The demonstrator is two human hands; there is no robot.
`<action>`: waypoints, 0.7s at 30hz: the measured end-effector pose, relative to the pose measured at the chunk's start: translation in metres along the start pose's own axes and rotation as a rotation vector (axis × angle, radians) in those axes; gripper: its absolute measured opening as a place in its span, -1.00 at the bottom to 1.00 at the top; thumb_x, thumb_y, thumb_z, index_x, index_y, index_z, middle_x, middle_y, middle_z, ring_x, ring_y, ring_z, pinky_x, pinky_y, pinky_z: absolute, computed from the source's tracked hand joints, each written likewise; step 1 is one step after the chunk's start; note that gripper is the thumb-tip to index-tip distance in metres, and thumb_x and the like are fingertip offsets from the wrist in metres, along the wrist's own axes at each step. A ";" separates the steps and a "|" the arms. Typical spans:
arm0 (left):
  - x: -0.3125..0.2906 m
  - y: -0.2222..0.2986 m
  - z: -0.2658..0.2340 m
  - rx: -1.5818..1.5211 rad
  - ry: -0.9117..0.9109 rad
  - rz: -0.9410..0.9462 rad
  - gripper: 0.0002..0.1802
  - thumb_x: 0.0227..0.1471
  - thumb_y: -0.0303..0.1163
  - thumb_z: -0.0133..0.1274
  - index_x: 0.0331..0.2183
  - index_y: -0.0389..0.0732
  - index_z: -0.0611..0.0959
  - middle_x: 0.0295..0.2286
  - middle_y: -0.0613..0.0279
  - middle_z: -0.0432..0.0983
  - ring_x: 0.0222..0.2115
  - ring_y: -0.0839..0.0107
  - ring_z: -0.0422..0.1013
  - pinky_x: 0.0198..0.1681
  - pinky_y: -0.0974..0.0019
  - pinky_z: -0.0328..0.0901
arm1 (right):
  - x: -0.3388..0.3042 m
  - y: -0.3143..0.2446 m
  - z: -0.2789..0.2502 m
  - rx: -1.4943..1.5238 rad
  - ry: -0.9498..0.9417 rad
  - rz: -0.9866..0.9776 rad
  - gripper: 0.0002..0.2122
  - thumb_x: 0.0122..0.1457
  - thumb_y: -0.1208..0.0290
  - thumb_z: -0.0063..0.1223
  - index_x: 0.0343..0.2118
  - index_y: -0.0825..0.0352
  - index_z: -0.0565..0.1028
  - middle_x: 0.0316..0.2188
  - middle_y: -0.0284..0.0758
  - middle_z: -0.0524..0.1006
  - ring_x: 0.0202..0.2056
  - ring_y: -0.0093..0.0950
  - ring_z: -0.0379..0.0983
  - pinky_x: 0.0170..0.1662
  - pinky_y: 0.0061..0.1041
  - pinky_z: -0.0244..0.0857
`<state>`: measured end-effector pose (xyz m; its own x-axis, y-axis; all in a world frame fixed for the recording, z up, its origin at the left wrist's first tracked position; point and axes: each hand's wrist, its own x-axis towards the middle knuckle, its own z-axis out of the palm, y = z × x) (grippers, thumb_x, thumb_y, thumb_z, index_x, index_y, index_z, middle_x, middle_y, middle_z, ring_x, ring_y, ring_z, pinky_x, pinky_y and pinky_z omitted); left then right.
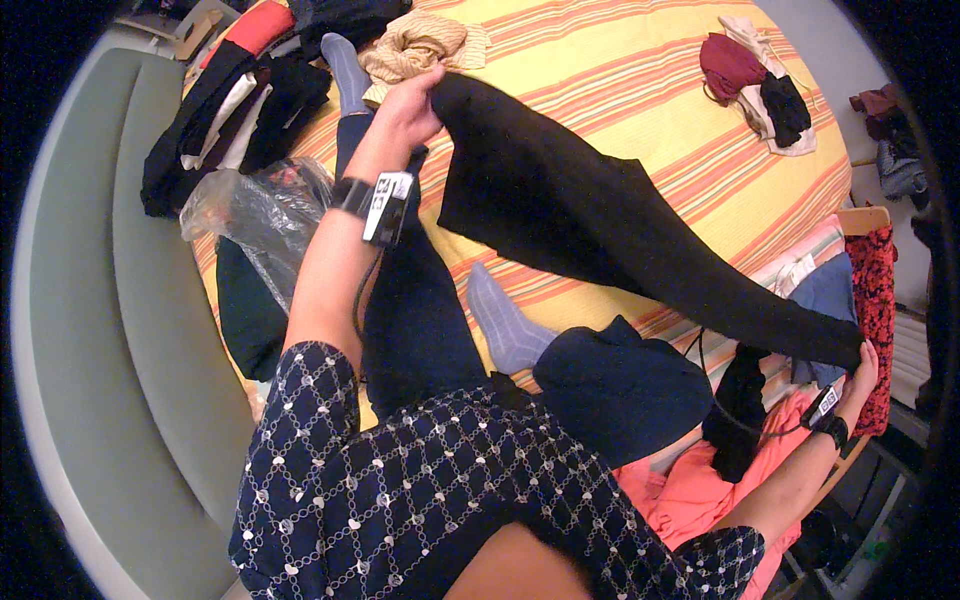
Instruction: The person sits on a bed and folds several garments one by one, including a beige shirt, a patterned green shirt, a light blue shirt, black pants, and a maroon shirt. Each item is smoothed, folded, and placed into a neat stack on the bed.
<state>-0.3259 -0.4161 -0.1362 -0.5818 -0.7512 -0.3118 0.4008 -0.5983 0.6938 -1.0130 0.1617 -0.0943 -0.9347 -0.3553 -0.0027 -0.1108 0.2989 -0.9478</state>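
A long black garment (590, 215) is stretched between my two hands above the bed. I cannot tell for certain whether it is a top or leggings. My left hand (412, 110), raised at upper centre-left, is closed on its wider end. At far right my right hand (862, 372) grips the narrow end, its fingers partly hidden by the cloth. The middle hangs loose with a pointed edge. Below it are my legs in dark trousers (415, 310) and grey-blue socks (505, 320). A crumpled beige striped garment (420, 45) lies just beyond my left hand.
A yellow and orange striped cover (600, 60) spreads over the bed. Folded dark clothes (225, 120) and a clear plastic bag (265, 210) lie at left, by a grey-green headboard (90, 300). Small garments (760, 90) sit far right; coral cloth (690, 480) is near my right arm.
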 end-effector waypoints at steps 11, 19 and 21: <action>0.005 -0.061 -0.044 0.834 0.319 0.173 -0.16 -0.11 -0.36 0.11 0.12 -0.43 0.06 0.12 -0.13 -0.01 0.14 0.13 0.00 0.15 0.20 -0.04 | -0.055 0.014 0.047 -0.097 0.121 0.255 -0.60 0.00 0.06 0.14 -0.27 0.32 0.45 -0.49 -0.45 0.37 -0.45 -0.56 0.29 -0.47 -0.57 0.26; -0.044 -0.143 -0.078 0.759 0.311 -0.128 -0.32 -0.23 -0.51 0.20 -0.02 -0.34 0.30 -0.22 0.10 0.45 -0.26 0.30 0.41 -0.13 0.30 0.30 | -0.159 0.016 0.222 -0.769 -0.602 -0.268 -0.47 -0.19 0.57 0.17 -0.04 0.33 0.36 -0.04 -0.17 0.37 -0.03 -0.29 0.32 -0.01 -0.44 0.22; -0.048 -0.140 -0.065 0.612 0.300 -0.188 -0.36 -0.22 -0.58 0.14 -0.02 -0.32 0.32 -0.21 0.10 0.44 -0.27 0.30 0.41 -0.14 0.29 0.31 | -0.193 -0.001 0.267 -0.886 -0.777 -0.747 -0.32 -0.34 0.64 0.17 0.02 0.25 0.29 0.03 -0.16 0.29 0.06 -0.16 0.19 0.12 -0.34 0.08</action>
<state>-0.3079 -0.3143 -0.2600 -0.3470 -0.7473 -0.5667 -0.2083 -0.5278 0.8234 -0.7421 -0.0060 -0.1774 -0.1679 -0.9849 -0.0428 -0.9415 0.1731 -0.2892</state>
